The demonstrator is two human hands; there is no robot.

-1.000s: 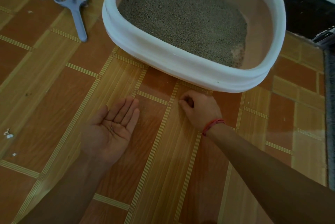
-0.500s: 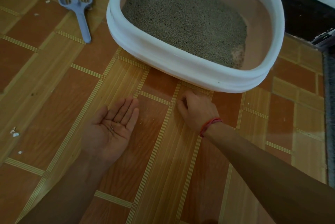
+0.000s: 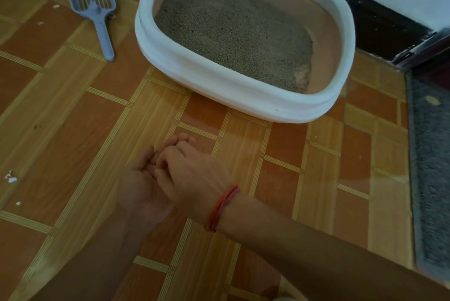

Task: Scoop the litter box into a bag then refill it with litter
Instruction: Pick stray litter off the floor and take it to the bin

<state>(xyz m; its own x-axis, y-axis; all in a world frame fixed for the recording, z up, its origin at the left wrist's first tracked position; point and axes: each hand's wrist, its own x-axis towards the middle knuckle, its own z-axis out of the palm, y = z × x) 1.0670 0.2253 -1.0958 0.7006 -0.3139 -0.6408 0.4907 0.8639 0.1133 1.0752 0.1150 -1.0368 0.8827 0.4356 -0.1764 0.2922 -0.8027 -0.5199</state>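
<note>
You are holding your left hand (image 3: 141, 188) palm up, fingers relaxed. Your right hand (image 3: 197, 171) is resting on that palm, fingertips curled; if they are pinching anything, I cannot tell. The litter box (image 3: 243, 98) is sitting beyond both hands, long axis running far-left to near-right. The scoop (image 3: 105, 32), farther left, is pointing its handle toward you.

The left hand (image 3: 143, 186) lies palm up, with its fingers loose and a bit cupped. The right hand (image 3: 197, 171) sits over it, back side up, and hides most of the left fingers. The right fingers (image 3: 164, 155) curl down and touch the left palm. I cannot tell if they pinch anything. Both bare arms reach in from the bottom.
</note>
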